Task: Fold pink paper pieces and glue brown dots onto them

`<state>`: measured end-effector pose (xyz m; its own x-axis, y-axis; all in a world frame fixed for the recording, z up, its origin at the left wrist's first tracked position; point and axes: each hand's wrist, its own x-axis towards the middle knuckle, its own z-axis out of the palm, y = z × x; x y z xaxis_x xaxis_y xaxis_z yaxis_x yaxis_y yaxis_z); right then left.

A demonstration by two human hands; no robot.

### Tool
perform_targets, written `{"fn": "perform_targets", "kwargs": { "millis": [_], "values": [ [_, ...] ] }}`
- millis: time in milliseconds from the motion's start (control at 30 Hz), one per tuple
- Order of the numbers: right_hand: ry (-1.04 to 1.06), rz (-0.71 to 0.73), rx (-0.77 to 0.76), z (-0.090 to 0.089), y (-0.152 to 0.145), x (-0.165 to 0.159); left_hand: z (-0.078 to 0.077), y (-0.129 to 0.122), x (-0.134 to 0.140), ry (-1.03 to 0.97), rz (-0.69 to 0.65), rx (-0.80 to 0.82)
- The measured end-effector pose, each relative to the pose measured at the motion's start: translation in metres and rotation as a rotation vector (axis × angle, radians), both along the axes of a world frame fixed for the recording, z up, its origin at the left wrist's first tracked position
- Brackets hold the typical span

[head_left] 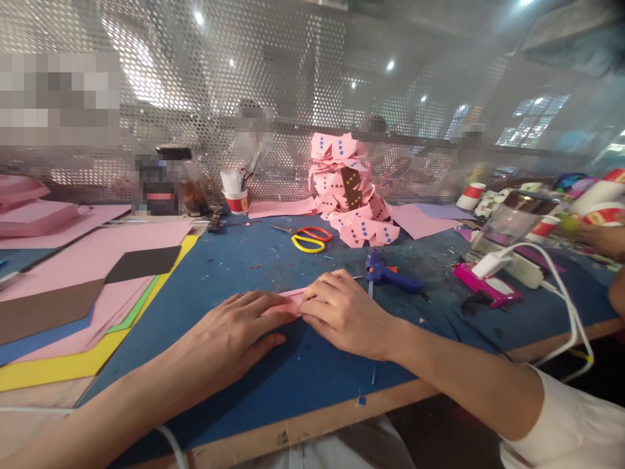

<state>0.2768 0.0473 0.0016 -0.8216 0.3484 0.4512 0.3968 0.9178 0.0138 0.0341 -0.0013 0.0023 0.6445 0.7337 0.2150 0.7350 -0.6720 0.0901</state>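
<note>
On the blue tabletop (312, 365), a piece of pink paper (293, 296) lies mostly covered by my hands. My left hand (239, 329) rests on its left part, fingers stretched out and thumb apart. My right hand (349, 312) has curled fingers gripping the paper's right part; the fingertips are partly hidden. Just right of that hand lies a blue glue gun (395, 277) with a glue stick in it. Scissors (310, 240) with red and yellow handles lie beyond my hands. Behind them stands a pink folded-paper construction (349, 189) with blue, brown and yellow square dots.
Coloured sheets (131, 299) are stacked at left. A paper cup (237, 195) of tools stands by the perforated metal screen (273, 78). A pink power strip (488, 283) with white cables, a clear jar (512, 221) and another person's hand (598, 241) are at right.
</note>
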Motion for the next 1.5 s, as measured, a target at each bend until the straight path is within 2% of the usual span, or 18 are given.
{"fn": "perform_targets", "kwargs": {
  "millis": [433,767,933,1167,1333,1500],
  "values": [
    [-0.121,0.021,0.082,0.0,-0.001,-0.002,0.0,0.002,0.001,-0.039,-0.014,0.033],
    [-0.135,-0.004,0.163,0.004,0.002,0.005,-0.003,0.003,-0.002,-0.027,-0.021,0.046],
    [-0.091,-0.046,0.104,0.004,0.003,0.006,-0.001,0.001,0.002,-0.069,0.022,0.004],
    [-0.001,-0.2,-0.086,-0.006,0.009,-0.008,0.0,0.007,0.023,-0.259,0.142,-0.031],
    [-0.023,-0.276,-0.104,-0.007,0.007,-0.014,-0.003,0.018,0.038,-0.189,0.259,0.0],
    [-0.017,-0.322,-0.142,-0.01,0.006,-0.016,-0.007,0.017,0.047,-0.13,0.421,0.018]
  ]
}}
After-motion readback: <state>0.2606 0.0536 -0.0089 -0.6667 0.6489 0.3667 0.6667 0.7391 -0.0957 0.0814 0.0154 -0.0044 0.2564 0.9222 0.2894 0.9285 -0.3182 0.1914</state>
